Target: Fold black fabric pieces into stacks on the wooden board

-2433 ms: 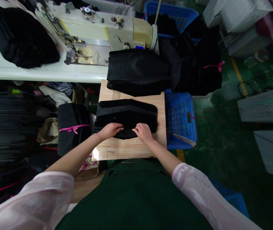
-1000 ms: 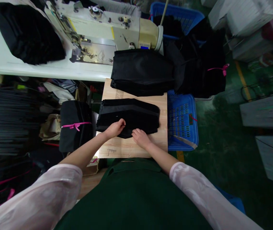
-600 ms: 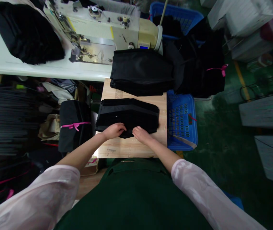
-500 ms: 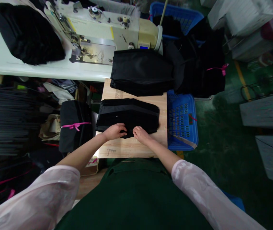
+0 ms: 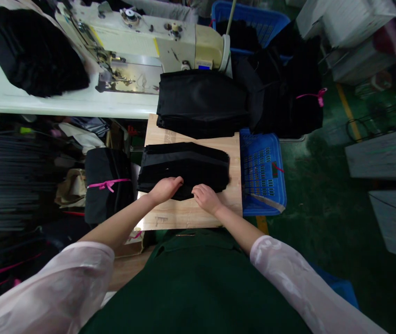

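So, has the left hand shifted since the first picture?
Yes, slightly: the left hand sits further right along the black fabric stack, judged against its left edge.

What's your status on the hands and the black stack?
Left hand flat on black fabric stack, right hand at its near edge. Stack lying on wooden board. Second stack beyond it, not touching.

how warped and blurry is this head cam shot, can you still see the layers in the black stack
In the head view, wide-angle bowing bends the sewing machine toward the top edge and swells the right sleeve near the bottom corner; the black fabric stack is so dark its layers barely separate, while the left hand and right hand look fairly sharp.
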Tool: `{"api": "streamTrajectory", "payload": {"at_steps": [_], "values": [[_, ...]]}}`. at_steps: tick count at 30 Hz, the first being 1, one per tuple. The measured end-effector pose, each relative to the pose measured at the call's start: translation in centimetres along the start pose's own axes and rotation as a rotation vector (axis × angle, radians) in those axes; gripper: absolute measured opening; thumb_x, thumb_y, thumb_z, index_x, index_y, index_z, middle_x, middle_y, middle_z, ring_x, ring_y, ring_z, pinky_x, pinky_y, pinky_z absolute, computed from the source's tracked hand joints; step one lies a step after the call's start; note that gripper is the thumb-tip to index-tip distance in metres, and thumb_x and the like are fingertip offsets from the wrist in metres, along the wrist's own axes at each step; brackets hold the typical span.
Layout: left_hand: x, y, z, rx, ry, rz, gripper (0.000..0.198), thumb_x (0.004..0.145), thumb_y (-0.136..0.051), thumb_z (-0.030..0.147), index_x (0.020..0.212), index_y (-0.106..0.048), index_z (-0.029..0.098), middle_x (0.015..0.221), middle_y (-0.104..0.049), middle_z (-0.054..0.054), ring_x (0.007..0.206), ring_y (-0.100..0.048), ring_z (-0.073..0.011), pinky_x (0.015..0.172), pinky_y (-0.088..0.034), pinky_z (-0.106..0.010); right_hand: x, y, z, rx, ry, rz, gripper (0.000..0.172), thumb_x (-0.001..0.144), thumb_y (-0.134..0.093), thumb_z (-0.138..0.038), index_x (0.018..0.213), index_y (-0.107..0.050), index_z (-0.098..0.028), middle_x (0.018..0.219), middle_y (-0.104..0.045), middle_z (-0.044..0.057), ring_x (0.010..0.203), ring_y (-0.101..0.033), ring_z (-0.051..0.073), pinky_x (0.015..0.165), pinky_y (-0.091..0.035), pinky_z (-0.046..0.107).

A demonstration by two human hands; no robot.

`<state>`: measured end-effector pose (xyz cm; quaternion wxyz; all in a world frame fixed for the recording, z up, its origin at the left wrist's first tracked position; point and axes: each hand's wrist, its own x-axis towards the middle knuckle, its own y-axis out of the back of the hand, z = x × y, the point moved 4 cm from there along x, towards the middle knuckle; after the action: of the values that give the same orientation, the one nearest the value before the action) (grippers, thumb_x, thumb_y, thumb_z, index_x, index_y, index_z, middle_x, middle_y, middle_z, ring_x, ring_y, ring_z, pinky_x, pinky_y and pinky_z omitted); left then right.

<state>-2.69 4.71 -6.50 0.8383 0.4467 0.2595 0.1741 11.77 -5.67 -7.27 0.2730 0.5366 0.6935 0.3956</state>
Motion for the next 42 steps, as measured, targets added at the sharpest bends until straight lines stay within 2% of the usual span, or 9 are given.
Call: {"api": "streamTrajectory", "payload": {"at_steps": [3, 10, 14, 17, 21, 24, 28, 33, 42], "values": [[0.6, 1.6, -0.2, -0.013, -0.031, 0.017, 0.025, 0.096, -0.035, 0.027, 0.107, -0.056, 0.019, 0.092, -0.067, -0.007, 0.083, -0.064, -0.0197, 0.073, -0.048, -0.029, -0.5, -0.5, -0.7, -0.054, 0.103, -0.059, 0.022, 0.095, -0.044, -0.015, 0.105, -0.064, -0.017, 0.117, -0.063, 0.009, 0.108, -0.052, 0.021, 0.093, -0.043, 0.036], [4.0, 5.8, 0.2, 0.120, -0.015, 0.181, 0.024, 0.093, -0.040, 0.024, 0.101, -0.062, 0.016, 0.096, -0.066, -0.011, 0.092, -0.061, -0.0242, 0.081, -0.046, -0.036, 0.0, -1.9, 0.7, -0.132, -0.070, -0.155, 0.018, 0.089, -0.061, -0.022, 0.106, -0.067, -0.018, 0.116, -0.063, 0.009, 0.107, -0.052, 0.023, 0.085, -0.048, 0.036], [5.8, 5.1, 0.7, 0.310, 0.085, 0.168, 0.018, 0.089, -0.046, 0.019, 0.092, -0.063, 0.014, 0.101, -0.062, -0.016, 0.101, -0.057, -0.0300, 0.081, -0.044, -0.040, 0.4, -1.6, 0.7, -0.156, -0.008, -0.178, 0.014, 0.092, -0.057, -0.021, 0.100, -0.068, -0.018, 0.111, -0.063, 0.008, 0.104, -0.052, 0.021, 0.082, -0.047, 0.033], [6.4, 4.3, 1.0, 0.331, 0.205, 0.161, 0.022, 0.090, -0.041, 0.016, 0.103, -0.058, 0.012, 0.100, -0.064, -0.018, 0.097, -0.061, -0.0309, 0.075, -0.046, -0.039, 0.4, -1.6, 0.7, -0.177, 0.026, -0.189, 0.016, 0.094, -0.053, -0.020, 0.100, -0.067, -0.017, 0.112, -0.063, 0.009, 0.103, -0.052, 0.021, 0.082, -0.047, 0.033], [5.8, 3.3, 0.8, 0.246, 0.419, 0.054, 0.026, 0.093, -0.036, 0.021, 0.111, -0.051, 0.009, 0.083, -0.068, -0.016, 0.079, -0.067, -0.0300, 0.066, -0.048, -0.036, 0.2, -1.8, 0.7, -0.219, 0.052, -0.195, 0.019, 0.094, -0.051, -0.015, 0.106, -0.065, -0.013, 0.115, -0.063, 0.011, 0.104, -0.052, 0.022, 0.081, -0.048, 0.034], [4.3, 2.8, 0.4, 0.152, 0.513, 0.074, 0.027, 0.092, -0.041, 0.030, 0.106, -0.053, 0.009, 0.081, -0.068, -0.014, 0.078, -0.068, -0.0284, 0.065, -0.049, -0.034, 0.3, -1.8, 1.0, -0.179, 0.052, -0.193, 0.019, 0.091, -0.053, -0.011, 0.105, -0.066, -0.013, 0.115, -0.063, 0.010, 0.105, -0.051, 0.023, 0.082, -0.049, 0.033], [1.4, 1.3, 0.1, -0.076, 0.280, 0.125, 0.021, 0.089, -0.049, 0.033, 0.095, -0.058, 0.014, 0.086, -0.066, -0.009, 0.079, -0.065, -0.0215, 0.070, -0.050, -0.031, 0.8, -1.7, 2.2, 0.026, -0.032, -0.136, 0.017, 0.093, -0.052, -0.015, 0.093, -0.069, -0.014, 0.106, -0.065, 0.009, 0.100, -0.054, 0.019, 0.088, -0.048, 0.031], [-1.0, -0.8, -0.5, -0.252, -0.108, 0.046, 0.017, 0.084, -0.061, 0.030, 0.092, -0.066, 0.017, 0.099, -0.064, -0.008, 0.097, -0.059, -0.0203, 0.090, -0.048, -0.033, 1.4, -1.8, 3.1, 0.201, -0.125, -0.091, 0.019, 0.094, -0.050, -0.013, 0.088, -0.068, -0.015, 0.098, -0.065, 0.006, 0.092, -0.055, 0.016, 0.091, -0.046, 0.031], [0.0, -1.7, 0.2, -0.003, -0.057, -0.025, 0.012, 0.082, -0.058, 0.017, 0.084, -0.069, 0.017, 0.090, -0.061, -0.008, 0.088, -0.057, -0.0211, 0.076, -0.048, -0.031, 1.4, -1.8, 2.8, 0.114, -0.253, -0.144, 0.014, 0.085, -0.053, -0.007, 0.086, -0.062, -0.018, 0.090, -0.062, 0.005, 0.088, -0.054, 0.018, 0.082, -0.045, 0.030]]}}
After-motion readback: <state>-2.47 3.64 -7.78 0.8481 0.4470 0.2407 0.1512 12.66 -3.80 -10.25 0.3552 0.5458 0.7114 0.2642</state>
